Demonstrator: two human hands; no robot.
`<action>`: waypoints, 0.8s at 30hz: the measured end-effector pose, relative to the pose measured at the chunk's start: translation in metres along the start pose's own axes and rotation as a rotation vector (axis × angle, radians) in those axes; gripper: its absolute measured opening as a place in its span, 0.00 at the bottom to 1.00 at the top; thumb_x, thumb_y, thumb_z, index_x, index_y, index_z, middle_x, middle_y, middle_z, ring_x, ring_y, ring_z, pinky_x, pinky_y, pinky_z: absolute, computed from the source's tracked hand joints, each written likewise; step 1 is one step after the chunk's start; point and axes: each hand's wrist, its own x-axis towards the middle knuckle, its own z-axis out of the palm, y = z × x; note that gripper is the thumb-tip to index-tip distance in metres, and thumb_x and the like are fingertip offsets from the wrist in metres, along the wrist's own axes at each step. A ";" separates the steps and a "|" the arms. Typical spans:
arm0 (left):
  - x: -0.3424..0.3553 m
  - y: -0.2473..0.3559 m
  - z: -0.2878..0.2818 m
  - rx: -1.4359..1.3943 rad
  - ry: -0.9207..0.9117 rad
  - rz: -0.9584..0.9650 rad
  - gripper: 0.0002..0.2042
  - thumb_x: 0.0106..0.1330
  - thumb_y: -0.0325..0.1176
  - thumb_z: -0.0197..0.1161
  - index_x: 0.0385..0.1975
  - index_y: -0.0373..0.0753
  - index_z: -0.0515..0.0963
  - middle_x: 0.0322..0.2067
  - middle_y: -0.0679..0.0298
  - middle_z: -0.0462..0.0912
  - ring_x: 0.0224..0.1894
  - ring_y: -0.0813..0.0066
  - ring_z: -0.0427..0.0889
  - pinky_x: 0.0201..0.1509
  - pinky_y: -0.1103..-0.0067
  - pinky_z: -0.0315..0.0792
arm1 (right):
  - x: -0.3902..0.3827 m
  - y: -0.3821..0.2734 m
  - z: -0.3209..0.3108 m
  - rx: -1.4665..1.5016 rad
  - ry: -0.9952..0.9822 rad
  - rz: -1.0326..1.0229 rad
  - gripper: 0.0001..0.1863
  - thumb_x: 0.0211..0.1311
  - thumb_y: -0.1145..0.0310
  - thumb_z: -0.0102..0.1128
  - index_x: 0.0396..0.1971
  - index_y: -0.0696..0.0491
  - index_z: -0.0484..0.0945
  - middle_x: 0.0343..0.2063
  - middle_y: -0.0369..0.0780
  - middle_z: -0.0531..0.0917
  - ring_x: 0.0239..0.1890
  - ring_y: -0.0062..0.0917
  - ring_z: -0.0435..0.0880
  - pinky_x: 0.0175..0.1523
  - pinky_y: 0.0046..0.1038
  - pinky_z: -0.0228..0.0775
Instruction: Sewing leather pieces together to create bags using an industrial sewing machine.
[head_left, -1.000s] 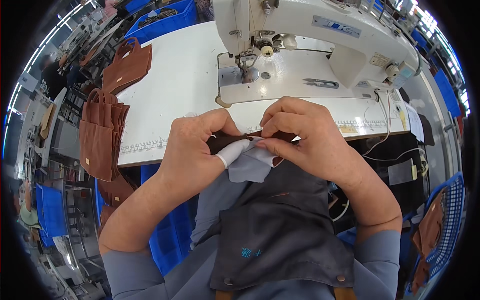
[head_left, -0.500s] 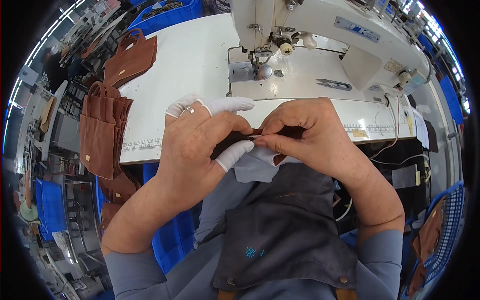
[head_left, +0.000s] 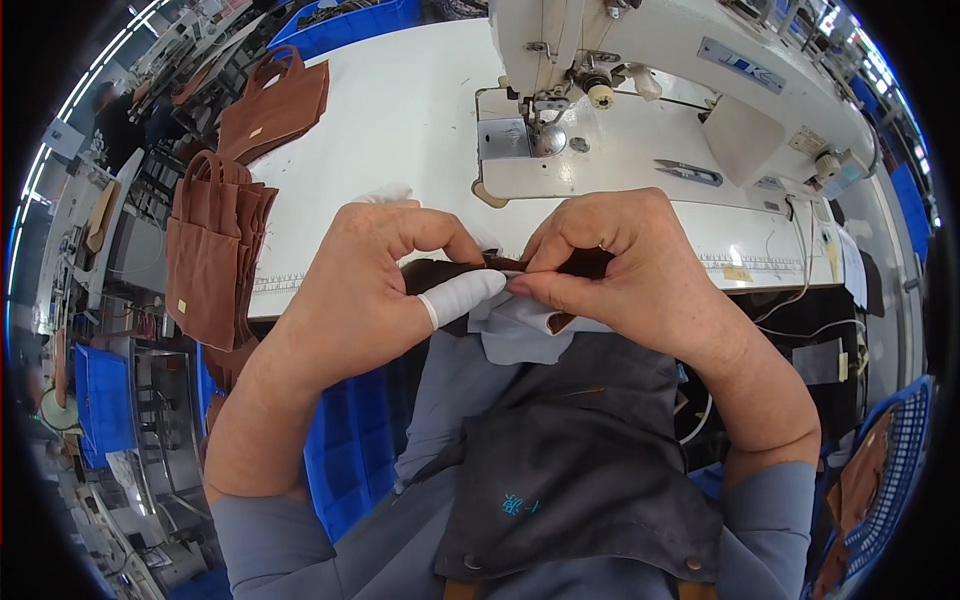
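Close to the table's front edge, my two hands pinch a dark brown bag piece (head_left: 430, 274) by its upper edge. Its pale grey lining (head_left: 530, 345) hangs out below, over my lap. My left hand (head_left: 365, 285), with a white finger cover on the thumb and on other fingers, presses the edge between thumb and forefinger. Bare-fingered, my right hand (head_left: 635, 255) grips the same edge right beside it, thumb in front. Most of the piece is hidden behind my fingers. Beyond the hands stands a white sewing machine (head_left: 750, 65), its needle area apart from the piece.
Thread snips (head_left: 688, 172) lie on the machine bed. Brown handled bags (head_left: 275, 110) rest on the table's left side, with a stack of bags (head_left: 208, 270) over its edge. A blue bin (head_left: 350, 460) sits below left; a blue basket (head_left: 893, 490) stands at right.
My left hand has turned, and its raised covered fingers have dropped behind the piece. The right hand keeps its pinch. The whole view has shifted slightly.
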 end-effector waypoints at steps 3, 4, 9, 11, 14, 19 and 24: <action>0.006 -0.010 0.001 -0.074 0.009 0.188 0.07 0.53 0.28 0.74 0.26 0.35 0.81 0.36 0.61 0.88 0.38 0.68 0.81 0.48 0.72 0.73 | 0.002 0.000 0.000 -0.002 -0.008 0.000 0.07 0.58 0.76 0.71 0.24 0.61 0.82 0.21 0.40 0.85 0.25 0.23 0.90 0.29 0.21 0.79; 0.007 -0.012 -0.001 -0.081 0.017 0.195 0.07 0.53 0.28 0.74 0.26 0.35 0.81 0.36 0.61 0.88 0.38 0.68 0.81 0.48 0.72 0.73 | 0.002 0.000 -0.001 -0.005 -0.014 0.016 0.07 0.58 0.76 0.71 0.24 0.61 0.82 0.21 0.39 0.85 0.25 0.23 0.90 0.29 0.21 0.79; 0.013 -0.018 -0.007 -0.130 -0.127 0.137 0.09 0.51 0.27 0.76 0.27 0.36 0.81 0.32 0.62 0.86 0.39 0.70 0.82 0.48 0.75 0.73 | 0.004 0.001 0.000 -0.018 -0.021 -0.023 0.07 0.57 0.76 0.71 0.24 0.61 0.82 0.20 0.40 0.85 0.25 0.23 0.90 0.29 0.21 0.78; 0.014 -0.017 -0.010 -0.124 -0.131 0.134 0.08 0.52 0.27 0.75 0.26 0.36 0.80 0.33 0.62 0.87 0.39 0.71 0.82 0.49 0.76 0.73 | 0.006 0.001 0.001 -0.001 -0.020 -0.021 0.07 0.57 0.77 0.71 0.24 0.60 0.82 0.20 0.40 0.85 0.25 0.23 0.89 0.29 0.21 0.78; 0.014 -0.015 -0.014 -0.135 -0.138 0.080 0.08 0.53 0.26 0.74 0.25 0.36 0.79 0.32 0.64 0.86 0.39 0.73 0.83 0.49 0.78 0.73 | 0.009 0.000 0.003 -0.019 -0.031 -0.038 0.06 0.57 0.77 0.70 0.24 0.60 0.81 0.20 0.39 0.85 0.25 0.22 0.89 0.28 0.21 0.78; 0.016 -0.013 -0.017 -0.079 -0.089 0.105 0.10 0.51 0.27 0.75 0.26 0.37 0.78 0.29 0.66 0.83 0.36 0.76 0.81 0.46 0.79 0.73 | 0.011 -0.007 0.002 -0.003 -0.074 0.055 0.08 0.60 0.79 0.71 0.24 0.62 0.80 0.30 0.40 0.85 0.27 0.18 0.85 0.30 0.19 0.81; 0.017 -0.018 -0.014 -0.241 -0.047 0.028 0.12 0.49 0.29 0.78 0.30 0.37 0.80 0.30 0.67 0.81 0.35 0.77 0.79 0.45 0.80 0.72 | 0.015 -0.006 0.003 -0.013 -0.073 0.107 0.07 0.60 0.79 0.70 0.24 0.62 0.81 0.30 0.40 0.85 0.27 0.17 0.85 0.29 0.19 0.81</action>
